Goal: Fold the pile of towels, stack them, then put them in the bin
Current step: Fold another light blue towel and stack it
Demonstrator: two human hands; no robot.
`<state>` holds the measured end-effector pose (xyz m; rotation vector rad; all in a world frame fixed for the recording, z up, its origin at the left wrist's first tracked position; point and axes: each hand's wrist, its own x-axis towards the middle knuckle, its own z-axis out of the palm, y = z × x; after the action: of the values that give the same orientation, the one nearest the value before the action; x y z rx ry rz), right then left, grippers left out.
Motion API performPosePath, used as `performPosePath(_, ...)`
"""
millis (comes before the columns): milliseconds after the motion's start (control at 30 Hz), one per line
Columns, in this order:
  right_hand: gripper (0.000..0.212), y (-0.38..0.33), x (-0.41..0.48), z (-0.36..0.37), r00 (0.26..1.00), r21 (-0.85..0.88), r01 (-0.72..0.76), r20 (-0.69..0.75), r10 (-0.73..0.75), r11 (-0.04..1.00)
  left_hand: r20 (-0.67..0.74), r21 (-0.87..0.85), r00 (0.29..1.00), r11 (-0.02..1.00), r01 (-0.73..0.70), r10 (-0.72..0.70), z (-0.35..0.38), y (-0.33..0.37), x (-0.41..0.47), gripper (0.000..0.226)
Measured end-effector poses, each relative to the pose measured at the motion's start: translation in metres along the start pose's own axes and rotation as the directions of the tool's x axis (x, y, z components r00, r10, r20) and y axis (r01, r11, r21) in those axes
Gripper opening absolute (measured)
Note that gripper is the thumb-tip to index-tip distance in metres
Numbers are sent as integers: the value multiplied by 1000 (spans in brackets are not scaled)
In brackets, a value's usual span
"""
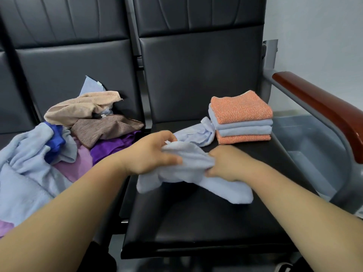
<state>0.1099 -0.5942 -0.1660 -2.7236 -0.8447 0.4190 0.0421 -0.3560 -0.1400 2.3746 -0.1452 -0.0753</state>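
Both hands are on one pale blue towel [188,161] — soft, nubbly terry, crumpled into a loose rope on the seat [196,222], in front and to the left of the folded stack [241,116]. Its far end bunches right up against the stack's left side; its near end lies flat toward the seat's front.

The left hand [151,152] has thumb and fingers [169,137] curled tight, pinching a fold of the cloth. The right hand [225,165] grips it too, its fingers tucked in, tips buried in the folds.

The stack is neat and square-edged, four towels: a speckled orange one on top, two pale blue in the middle and another orange at the bottom. It sits on smooth black leatherette, near the seat's right edge.

Well to the left of the stack, on the neighbouring seat, is the unfolded pile [78,134] — one beige, one ribbed brown, one shiny deep purple, one pinkish lilac, one royal blue, and pale blue ones I can't count apart.

To the right of the stack, past the seat edge and lower down, is the bin [314,154] of translucent grey plastic with rounded corners. Above it curves a glossy reddish wooden armrest [324,107] on a grey metal frame.
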Motion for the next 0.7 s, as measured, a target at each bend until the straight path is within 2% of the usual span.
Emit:
performPosePath(67,29,8,5,-11,992,204,6,-122,19,979,46,260,998,965,31,-44,1,-8,2,45)
performPosePath(100,30,12,5,-15,985,357,19,-165,43,934,44,289,998,957,27,-42,0,-12,3,46)
performPosePath(167,31,16,3,-17,979,584,72,-195,53,808,25,152,1000,988,1,-5,-2,-18,2,44)
performPosePath(233,31,17,1,-14,991,698,99,-136,-4,709,-39,-118,999,993,-1,-4,-2,-14,1,39)
performPosePath(267,28,15,-1,-12,996,703,91,-80,-49,706,-88,-277,996,961,-7,-19,-2,-11,2,31)
performPosePath(333,26,10,-5,-9,992,580,72,45,-120,812,-160,-550,983,835,-10,-94,3,-3,5,14)
performPosePath(400,25,8,-2,-4,989,346,95,70,-127,933,-144,-687,978,727,9,-148,7,3,7,19)
performPosePath(433,22,8,2,-2,992,230,112,34,-123,967,-113,-694,985,720,16,-131,8,4,7,26)
performPosePath(467,21,10,6,-3,993,131,120,-31,-117,984,-65,-661,994,750,27,-93,7,5,6,35)
performPosePath(500,20,13,10,-5,988,50,112,-115,-106,992,-12,-558,999,830,25,-38,6,4,4,44)
performPosePath(533,20,15,12,-8,978,30,99,-189,-91,995,47,-359,999,933,19,-3,4,1,4,50)
performPosePath(567,22,17,13,-13,968,96,93,-242,-68,991,89,-93,996,996,15,-6,4,0,3,52)
performPosePath(600,26,17,10,-17,965,225,99,-261,-38,969,83,121,996,992,22,-32,4,-2,3,53)
performPosePath(633,30,18,7,-20,966,364,108,-259,-11,925,49,195,998,980,34,-44,3,-5,3,52)
performPosePath(667,31,16,2,-23,972,495,121,-235,-1,860,8,136,999,990,32,-33,1,-6,3,47)
performPosePath(700,28,13,-3,-24,978,599,141,-210,-16,789,-16,-12,1000,1000,20,-20,-1,-6,2,36)
